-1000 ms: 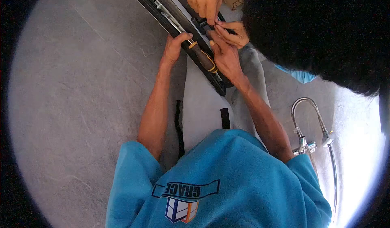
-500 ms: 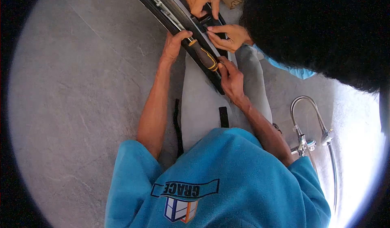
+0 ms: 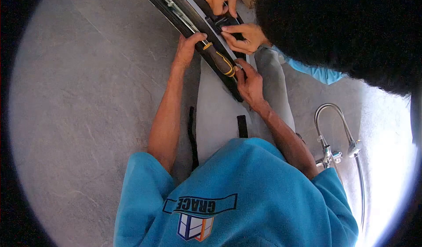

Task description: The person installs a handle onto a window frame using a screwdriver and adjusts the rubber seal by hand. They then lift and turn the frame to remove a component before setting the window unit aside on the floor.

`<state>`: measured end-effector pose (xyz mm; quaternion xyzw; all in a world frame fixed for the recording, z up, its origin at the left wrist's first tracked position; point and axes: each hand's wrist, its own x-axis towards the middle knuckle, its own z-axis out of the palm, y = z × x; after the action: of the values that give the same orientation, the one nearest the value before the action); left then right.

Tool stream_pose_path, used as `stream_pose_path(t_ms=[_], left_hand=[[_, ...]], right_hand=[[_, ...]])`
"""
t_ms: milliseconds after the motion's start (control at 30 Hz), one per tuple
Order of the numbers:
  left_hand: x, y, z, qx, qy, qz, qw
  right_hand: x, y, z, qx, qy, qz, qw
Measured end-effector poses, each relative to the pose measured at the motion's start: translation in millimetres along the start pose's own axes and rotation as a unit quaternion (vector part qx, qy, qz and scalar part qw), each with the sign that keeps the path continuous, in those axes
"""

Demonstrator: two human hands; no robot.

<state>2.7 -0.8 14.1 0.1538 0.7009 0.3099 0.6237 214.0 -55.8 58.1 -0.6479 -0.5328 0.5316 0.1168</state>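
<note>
A long black metal rail (image 3: 173,23) with a channel along it slants across my lap at the top. In the channel lies a screwdriver (image 3: 222,63) with a dark handle banded in yellow, its shaft pointing up and left. My left hand (image 3: 188,49) is closed around the rail's left edge, thumb over the top by the screwdriver shaft. With bent fingers, my right hand (image 3: 250,85) grips the rail's right edge near its lower end. Its thumb is against the butt of the screwdriver handle; the fingertips are partly hidden.
A co-worker's hands (image 3: 244,38) work at a small black part (image 3: 218,22) on the rail's far side. The co-worker's head (image 3: 334,31) covers the upper right. A chrome shower mixer with hose (image 3: 327,157) is at the right. Grey tiled floor (image 3: 88,115) lies at left.
The co-worker's head and hands have shifted slightly left. The rail has moved barely, with my hands keeping the same hold and the screwdriver still in the channel.
</note>
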Motion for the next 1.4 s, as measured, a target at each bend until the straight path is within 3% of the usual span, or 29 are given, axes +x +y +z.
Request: stream_pose_path(t_ms=[600,667,1100,1400], left_hand=[[1.1,-1.6,0.9,-0.03,-0.003,-0.002,1.0],[-2.0,6.0,0.3,0.003,-0.021,-0.004,1.0],[2.6,-4.2,-1.8,-0.007,-0.016,-0.003,1.0],[7.0,-12.0,-1.0,-0.048,-0.006,0.012,0.999]], right_hand=[[1.8,5.1,2.7,-0.009,-0.002,-0.004,1.0],[1.8,8.1,4.4,-0.018,0.022,-0.05,0.998],[1.9,7.2,7.0,-0.012,0.006,-0.013,1.0],[3.2,11.1,9.4,-0.021,0.022,-0.059,0.998]])
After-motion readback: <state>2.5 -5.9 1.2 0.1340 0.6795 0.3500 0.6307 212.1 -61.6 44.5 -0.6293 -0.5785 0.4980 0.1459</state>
